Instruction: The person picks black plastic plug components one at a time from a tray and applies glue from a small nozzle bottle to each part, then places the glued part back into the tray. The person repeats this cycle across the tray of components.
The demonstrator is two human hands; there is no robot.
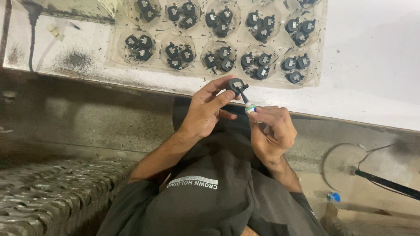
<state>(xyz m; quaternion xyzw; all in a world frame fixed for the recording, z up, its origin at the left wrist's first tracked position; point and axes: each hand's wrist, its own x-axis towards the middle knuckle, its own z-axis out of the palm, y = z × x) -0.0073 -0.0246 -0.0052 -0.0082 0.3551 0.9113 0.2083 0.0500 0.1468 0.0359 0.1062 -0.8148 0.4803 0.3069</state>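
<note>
My left hand (204, 111) pinches a small black plastic part (236, 85) with a pale square face, held just in front of the table edge. My right hand (270, 131) grips a thin tool with a white and green collar (250, 108); its dark tip touches the black part. Both hands meet above my lap, over my dark shirt. Behind them on the white table lies a clear plastic tray (319, 65) with round pockets, each holding two or three similar black parts (221, 59).
The white table (372, 65) has a stained front edge. A black cable (31, 39) hangs at the far left. A ribbed metal surface (52, 196) is at lower left. On the floor at right lie a black cable (389, 183) and a small blue cap (334, 197).
</note>
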